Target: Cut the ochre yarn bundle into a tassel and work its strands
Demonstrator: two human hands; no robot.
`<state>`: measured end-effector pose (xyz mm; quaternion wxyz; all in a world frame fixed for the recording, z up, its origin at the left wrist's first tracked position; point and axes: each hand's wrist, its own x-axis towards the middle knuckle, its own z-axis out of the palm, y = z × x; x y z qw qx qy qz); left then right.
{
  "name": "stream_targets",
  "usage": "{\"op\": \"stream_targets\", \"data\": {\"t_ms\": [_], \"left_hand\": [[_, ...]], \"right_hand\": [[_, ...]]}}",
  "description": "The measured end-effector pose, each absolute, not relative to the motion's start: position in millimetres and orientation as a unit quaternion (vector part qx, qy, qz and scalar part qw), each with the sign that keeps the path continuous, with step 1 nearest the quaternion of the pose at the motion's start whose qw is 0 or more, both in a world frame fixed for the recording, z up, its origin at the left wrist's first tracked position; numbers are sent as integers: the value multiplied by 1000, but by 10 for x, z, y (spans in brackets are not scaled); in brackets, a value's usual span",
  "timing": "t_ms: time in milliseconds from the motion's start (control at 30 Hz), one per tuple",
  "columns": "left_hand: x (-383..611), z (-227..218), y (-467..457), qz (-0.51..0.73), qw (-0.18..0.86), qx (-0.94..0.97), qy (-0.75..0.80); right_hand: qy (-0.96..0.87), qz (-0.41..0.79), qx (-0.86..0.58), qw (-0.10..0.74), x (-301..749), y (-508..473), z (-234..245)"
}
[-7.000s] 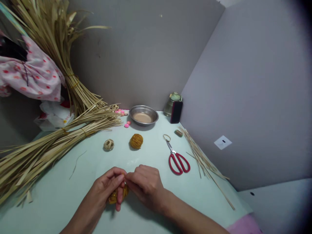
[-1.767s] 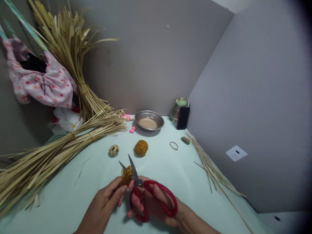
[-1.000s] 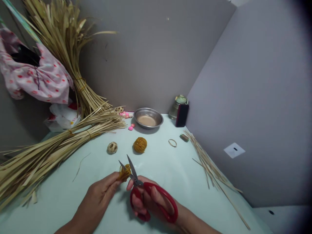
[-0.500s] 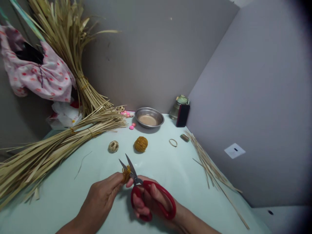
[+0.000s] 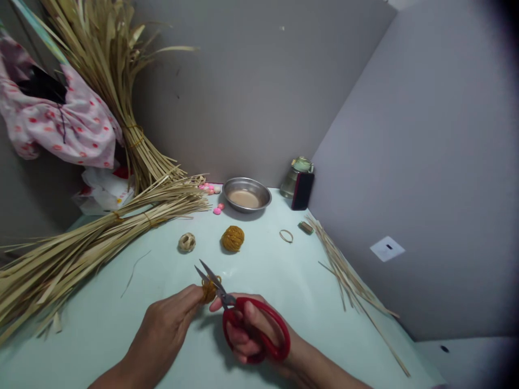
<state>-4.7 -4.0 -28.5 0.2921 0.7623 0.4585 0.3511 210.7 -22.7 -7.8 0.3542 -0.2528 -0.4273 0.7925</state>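
Note:
My left hand (image 5: 170, 319) pinches a small looped bunch of mustard-yellow yarn (image 5: 208, 292) between thumb and fingers. Red-handled scissors (image 5: 271, 319) are in my right hand (image 5: 247, 330), its fingers through the handle loops. The blades, slightly parted, point up and to the left, with the yarn loops at them; whether a strand is cut I cannot tell. Just beyond lies a ball of the same yarn (image 5: 232, 239). To its left is a small woven openwork ball (image 5: 187, 243).
Dry straw bundles (image 5: 93, 232) lie at the left, another leaning on the wall. A metal bowl (image 5: 247, 207) of cloudy liquid stands at the back, near pink pieces (image 5: 218, 210). At right are a glass jug (image 5: 288, 185), a phone (image 5: 303, 192), a ring (image 5: 286, 236) and loose strips (image 5: 348, 275).
The scissor blades have come closer together over the yarn loops. My left hand still pinches the bunch. The whole view has shifted slightly.

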Motion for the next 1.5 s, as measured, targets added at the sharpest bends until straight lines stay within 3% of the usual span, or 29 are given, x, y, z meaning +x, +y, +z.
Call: {"op": "stream_targets", "data": {"t_ms": [100,300,433,600,733,1267,1500], "left_hand": [[-36,-290,-52,334,329,754,461],[-11,-255,-20,332,469,631,521],[-29,-264,35,377,573,531,497],[-64,-254,-1,408,611,420,533],[-137,-305,-47,439,617,348,552],[-115,-211,13,469,550,365,587],[-176,-290,15,452,462,502,575]], "right_hand": [[-441,782,-260,356,2129,-220,-42],[-428,757,-215,444,2175,-165,27],[-421,773,-185,437,2209,-159,14],[-412,794,-180,410,2213,-185,-58],[-409,807,-181,387,2211,-195,-61],[-381,848,-165,329,2214,-242,28],[-379,855,-173,310,2222,-246,-49]]}}
